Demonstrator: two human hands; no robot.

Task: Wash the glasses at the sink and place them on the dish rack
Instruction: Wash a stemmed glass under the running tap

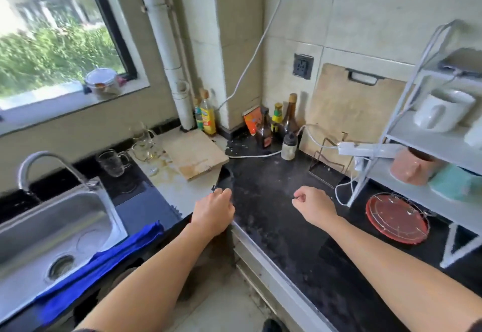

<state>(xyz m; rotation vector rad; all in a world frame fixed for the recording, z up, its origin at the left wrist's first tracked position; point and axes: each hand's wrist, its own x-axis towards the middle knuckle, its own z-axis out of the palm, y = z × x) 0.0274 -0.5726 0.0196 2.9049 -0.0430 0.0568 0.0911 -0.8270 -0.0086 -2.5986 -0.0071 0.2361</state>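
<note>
Three clear glasses with handles stand on the counter right of the steel sink (31, 230): a mug (112, 162) nearest the tap (39, 164), a second glass (145, 150) behind it, and a third glass (142, 131) by the wall. My left hand (214, 210) hovers over the counter's inner corner with fingers curled and nothing in it. My right hand (314, 206) is a loose fist above the dark counter, also holding nothing. The white dish rack (407, 133) stands at the right with a white mug (440, 110) on its upper shelf.
A blue cloth (104, 261) hangs over the sink's front edge. A wooden board (193, 153) lies beside the glasses; bottles (276, 125) crowd the corner. A power strip (365, 147) and white cable lie near the rack. A red plate (397, 218) sits under the rack.
</note>
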